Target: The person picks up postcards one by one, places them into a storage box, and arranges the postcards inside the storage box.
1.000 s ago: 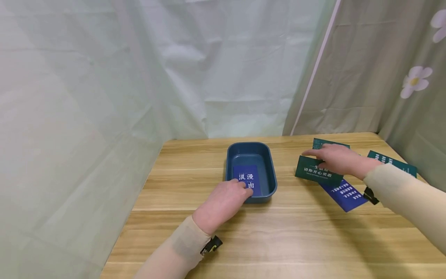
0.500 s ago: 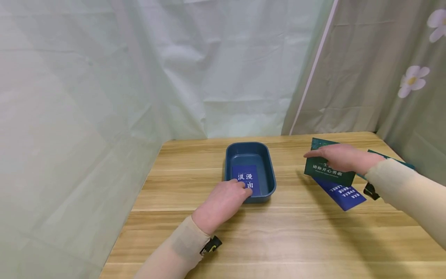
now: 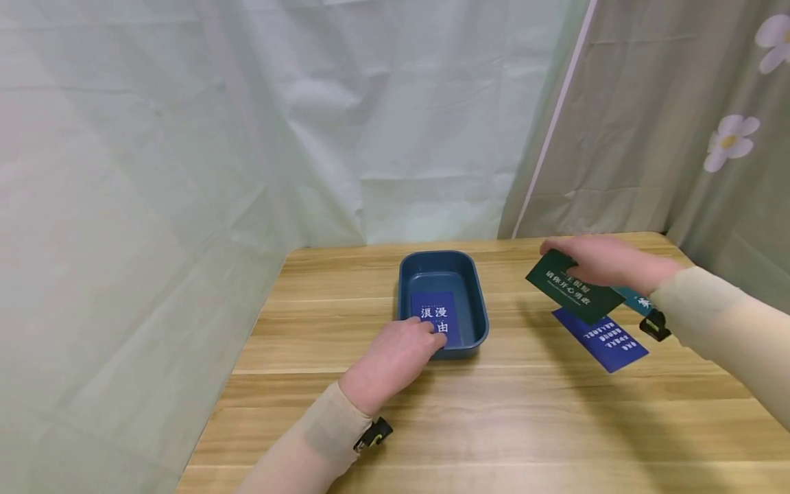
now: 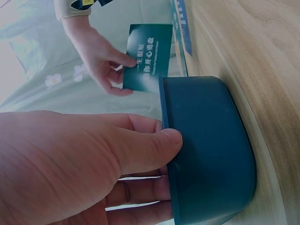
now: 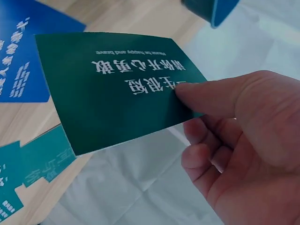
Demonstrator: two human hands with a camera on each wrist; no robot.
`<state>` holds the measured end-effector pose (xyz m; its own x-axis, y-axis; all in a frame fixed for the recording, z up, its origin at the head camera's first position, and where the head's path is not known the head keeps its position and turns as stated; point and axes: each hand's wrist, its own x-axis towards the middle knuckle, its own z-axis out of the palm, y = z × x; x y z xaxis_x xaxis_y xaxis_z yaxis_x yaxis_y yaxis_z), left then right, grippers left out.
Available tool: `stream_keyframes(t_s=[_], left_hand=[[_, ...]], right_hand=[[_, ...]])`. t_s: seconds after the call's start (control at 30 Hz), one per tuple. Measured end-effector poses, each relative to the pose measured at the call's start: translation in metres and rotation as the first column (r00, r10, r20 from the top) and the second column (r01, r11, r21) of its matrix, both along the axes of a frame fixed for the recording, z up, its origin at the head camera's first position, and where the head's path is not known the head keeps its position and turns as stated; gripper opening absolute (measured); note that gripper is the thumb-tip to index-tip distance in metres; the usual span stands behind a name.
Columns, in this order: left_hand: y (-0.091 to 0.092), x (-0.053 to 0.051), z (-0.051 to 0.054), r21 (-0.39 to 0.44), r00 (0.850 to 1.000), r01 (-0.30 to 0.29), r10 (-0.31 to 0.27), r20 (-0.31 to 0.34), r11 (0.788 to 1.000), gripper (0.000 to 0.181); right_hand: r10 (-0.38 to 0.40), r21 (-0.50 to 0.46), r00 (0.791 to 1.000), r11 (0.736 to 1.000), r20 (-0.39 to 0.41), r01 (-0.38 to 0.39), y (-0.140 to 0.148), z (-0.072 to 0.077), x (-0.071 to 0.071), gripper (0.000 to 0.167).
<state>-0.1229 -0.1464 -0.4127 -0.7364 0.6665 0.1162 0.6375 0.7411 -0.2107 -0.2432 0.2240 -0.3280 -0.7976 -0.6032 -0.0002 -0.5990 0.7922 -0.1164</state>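
Observation:
My left hand (image 3: 395, 357) grips the near rim of a dark blue rectangular tray (image 3: 441, 281), with the thumb (image 4: 161, 143) on its outer wall. Inside the tray lies a purple-blue card (image 3: 438, 309) with white Chinese characters, partly covered by my fingers. Above the table at the right, my right hand (image 3: 607, 261) pinches a dark green card (image 5: 117, 112) by one edge, printed side towards the head camera. Below it a blue card (image 3: 611, 350) with white writing lies on the wood. Teal cards (image 5: 44, 154) overlap on the table near it, mostly hidden by my right arm in the head view.
The wooden table (image 3: 494, 412) ends at a pale curtain (image 3: 432, 137) behind and at the left. A grey curtain with white flowers (image 3: 731, 140) hangs at the right. Each wrist wears a black strap device (image 3: 373, 433).
My right hand has risen slightly with the green card, which has turned and now tilts down to the right. My left hand stays on the tray.

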Motion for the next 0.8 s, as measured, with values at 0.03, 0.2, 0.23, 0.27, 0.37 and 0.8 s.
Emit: stream_keyframes(t_s=[0.03,0.2,0.23,0.27,0.37,0.8], left_hand=[[0.0,0.0,0.0,0.0,1.0,0.001,-0.001,0.001,1.0,0.019],[0.0,0.001,0.001,-0.005,1.0,0.004,-0.004,0.001,1.0,0.019],[0.001,0.001,0.001,-0.006,1.0,0.005,-0.005,0.001,1.0,0.019],[0.001,0.001,0.001,-0.006,1.0,0.004,-0.004,0.0,1.0,0.019],[0.001,0.001,0.0,-0.003,1.0,0.006,-0.006,-0.006,1.0,0.019],[0.001,0.002,0.0,0.014,1.0,0.019,-0.019,-0.008,1.0,0.017]], right_hand=[[-0.003,-0.014,1.0,1.0,0.004,0.003,-0.001,0.001,-0.001,0.049],[-0.026,-0.075,0.999,0.997,0.035,0.029,-0.008,0.007,-0.003,0.046],[-0.032,-0.089,0.999,0.995,0.039,0.035,-0.009,0.008,-0.003,0.045],[-0.034,-0.103,0.999,0.994,0.041,0.038,-0.01,0.009,-0.004,0.045],[-0.047,-0.165,0.997,0.985,0.056,0.055,-0.012,0.012,-0.006,0.044],[-0.154,-0.421,0.952,0.87,0.264,0.257,-0.029,0.019,-0.01,0.053]])
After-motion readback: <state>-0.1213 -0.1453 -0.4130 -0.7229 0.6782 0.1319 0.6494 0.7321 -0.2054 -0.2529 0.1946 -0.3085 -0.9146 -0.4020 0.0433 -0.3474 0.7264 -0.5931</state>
